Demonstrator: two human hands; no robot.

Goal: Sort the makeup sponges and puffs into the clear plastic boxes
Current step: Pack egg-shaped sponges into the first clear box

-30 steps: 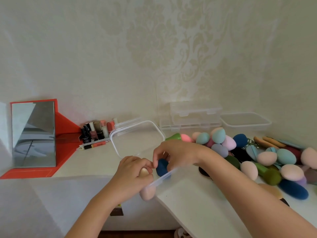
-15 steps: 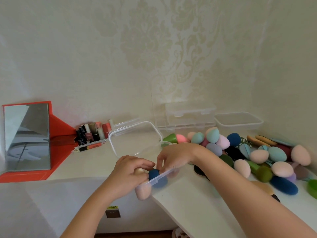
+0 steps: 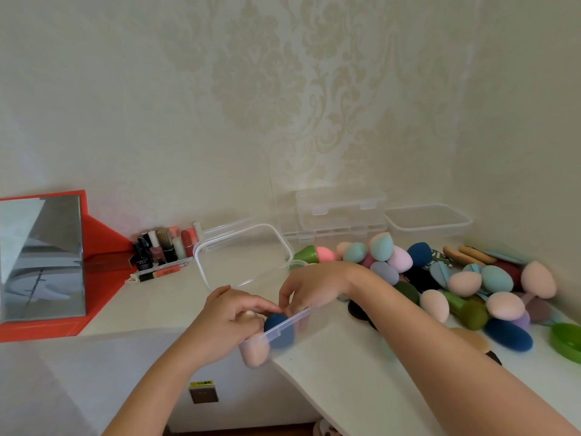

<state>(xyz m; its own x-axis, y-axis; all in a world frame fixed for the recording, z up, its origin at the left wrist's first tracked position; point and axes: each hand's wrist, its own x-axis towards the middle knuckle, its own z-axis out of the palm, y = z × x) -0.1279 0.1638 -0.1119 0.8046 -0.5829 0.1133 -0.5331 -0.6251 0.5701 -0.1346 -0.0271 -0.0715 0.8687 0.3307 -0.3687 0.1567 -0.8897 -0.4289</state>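
Note:
A small clear plastic box (image 3: 284, 324) juts over the table's front edge, with a navy sponge (image 3: 279, 333) and a beige-pink sponge (image 3: 256, 354) inside it. My left hand (image 3: 226, 322) grips its left end, and a tan sponge (image 3: 248, 315) shows under the fingers. My right hand (image 3: 311, 284) pinches the box's far rim just above the navy sponge. A pile of coloured sponges and puffs (image 3: 465, 281) lies on the table to the right.
A larger clear box (image 3: 220, 278) stands open behind my hands. Stacked clear boxes (image 3: 341, 212) and a clear tray (image 3: 427, 218) sit against the back wall. Lipsticks and nail polish (image 3: 160, 250) and a red-framed mirror (image 3: 41, 259) are on the left. A green lid (image 3: 566, 341) lies at the right edge.
The navy sponge has gone from my right fingers down into the small box. Both hands stay on the box, which has shifted a little.

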